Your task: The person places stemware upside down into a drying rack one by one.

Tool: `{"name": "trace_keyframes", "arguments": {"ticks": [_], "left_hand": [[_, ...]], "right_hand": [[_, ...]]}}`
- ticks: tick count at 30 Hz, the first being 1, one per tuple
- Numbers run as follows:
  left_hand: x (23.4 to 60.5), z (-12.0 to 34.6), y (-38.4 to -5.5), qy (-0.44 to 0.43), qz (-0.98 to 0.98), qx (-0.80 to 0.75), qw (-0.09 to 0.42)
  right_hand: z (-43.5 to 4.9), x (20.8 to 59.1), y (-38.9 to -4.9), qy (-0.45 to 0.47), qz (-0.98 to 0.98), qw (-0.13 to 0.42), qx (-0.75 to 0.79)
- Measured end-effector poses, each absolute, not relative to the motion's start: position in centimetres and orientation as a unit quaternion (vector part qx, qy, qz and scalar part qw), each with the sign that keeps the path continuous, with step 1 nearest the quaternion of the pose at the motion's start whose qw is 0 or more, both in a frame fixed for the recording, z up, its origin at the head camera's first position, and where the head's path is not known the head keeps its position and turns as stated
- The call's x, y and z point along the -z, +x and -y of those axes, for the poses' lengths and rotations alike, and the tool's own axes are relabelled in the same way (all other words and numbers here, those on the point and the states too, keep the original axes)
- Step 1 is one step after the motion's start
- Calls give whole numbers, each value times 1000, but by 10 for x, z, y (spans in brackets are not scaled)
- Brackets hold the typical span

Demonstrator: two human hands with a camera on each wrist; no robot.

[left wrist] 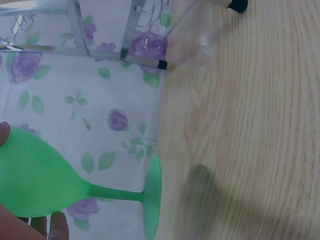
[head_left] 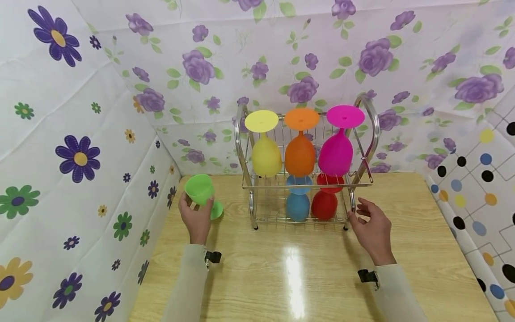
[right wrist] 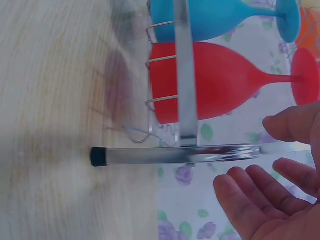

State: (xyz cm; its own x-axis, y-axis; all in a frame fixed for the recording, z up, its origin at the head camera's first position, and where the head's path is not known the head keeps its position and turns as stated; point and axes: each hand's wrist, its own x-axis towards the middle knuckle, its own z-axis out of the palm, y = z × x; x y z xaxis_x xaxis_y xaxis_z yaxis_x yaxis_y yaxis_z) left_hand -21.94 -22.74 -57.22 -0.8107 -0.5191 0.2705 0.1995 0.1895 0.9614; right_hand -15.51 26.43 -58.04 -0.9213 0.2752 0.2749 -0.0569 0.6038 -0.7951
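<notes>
My left hand [head_left: 196,219] grips a green goblet [head_left: 200,189] by its bowl, left of the rack. In the left wrist view the goblet [left wrist: 40,175] has its bowl between thumb and fingers, and its stem and foot are free. My right hand [head_left: 372,228] is beside the right leg of a two-tier metal rack [head_left: 307,185], fingers loosely bent and holding nothing. Thumb and fingers of the right hand [right wrist: 285,200] lie on either side of the rack's side post [right wrist: 220,153] in the right wrist view.
Upside down on the upper tier stand yellow [head_left: 266,156], orange [head_left: 299,156] and magenta [head_left: 335,154] goblets. Below them are blue [head_left: 297,207] and red [head_left: 324,205] ones, also inverted. The wooden table [head_left: 257,268] is bordered by floral cloth [head_left: 225,89] at the back.
</notes>
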Motion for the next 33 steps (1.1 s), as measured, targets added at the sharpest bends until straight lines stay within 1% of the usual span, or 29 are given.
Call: {"name": "trace_keyframes", "arguments": {"ticks": [3, 6, 9, 13, 17, 27, 33], "left_hand": [[565, 221, -214, 101, 723, 620, 286], [549, 211, -204, 88, 730, 615, 285], [543, 207, -197, 71, 730, 618, 282], [546, 207, -191, 45, 732, 619, 281], [541, 202, -177, 21, 743, 611, 273], [534, 180, -139, -36, 771, 589, 240], [525, 156, -123, -77, 791, 571, 205]], "right_hand": [[-264, 575, -151, -57, 881, 186, -430], [-260, 567, -147, -52, 886, 184, -421], [-255, 557, -142, -48, 891, 180, -414], [-249, 546, -136, -37, 899, 170, -402], [-245, 537, -131, -16, 904, 167, -394], [-233, 522, -114, 107, 900, 152, -393], [-220, 507, -107, 150, 902, 166, -370]]}}
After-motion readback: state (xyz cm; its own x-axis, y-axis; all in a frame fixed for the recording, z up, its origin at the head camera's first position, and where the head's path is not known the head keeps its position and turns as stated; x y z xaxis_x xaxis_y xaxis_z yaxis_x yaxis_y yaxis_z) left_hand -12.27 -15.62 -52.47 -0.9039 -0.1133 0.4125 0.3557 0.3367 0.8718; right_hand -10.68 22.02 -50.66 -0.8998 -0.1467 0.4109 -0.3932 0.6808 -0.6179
